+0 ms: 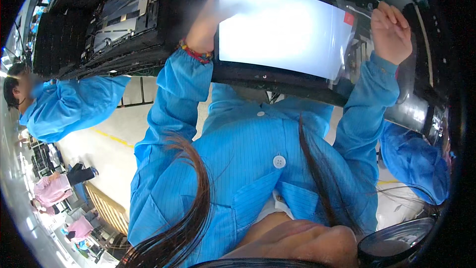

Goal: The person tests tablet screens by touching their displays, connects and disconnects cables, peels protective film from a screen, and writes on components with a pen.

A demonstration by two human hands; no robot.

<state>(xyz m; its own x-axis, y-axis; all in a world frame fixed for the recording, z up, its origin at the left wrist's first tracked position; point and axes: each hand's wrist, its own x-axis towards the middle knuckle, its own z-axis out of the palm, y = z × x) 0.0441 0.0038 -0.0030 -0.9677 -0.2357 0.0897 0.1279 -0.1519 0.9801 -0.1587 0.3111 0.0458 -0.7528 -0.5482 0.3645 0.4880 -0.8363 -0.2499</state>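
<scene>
A flat screen panel (282,30) glows bright white in front of me, set in a dark frame. My left hand (204,29) reaches over its left edge, a coloured braided band around the wrist. Glare and haze hide the fingers of that hand. Along the panel's right end lies a clear film (343,62) with a red tab (348,18) near its upper corner. My right hand (391,32) is raised just right of the film, its fingers curled in. Whether something thin sits between those fingertips, I cannot make out.
To the left stands a black rack or tray (124,17) holding shiny flat parts. A co-worker in a blue smock (74,104) is beyond it. Blue cloth (416,161) shows at the right, and a slatted wooden bench (106,206) stands farther off at the lower left.
</scene>
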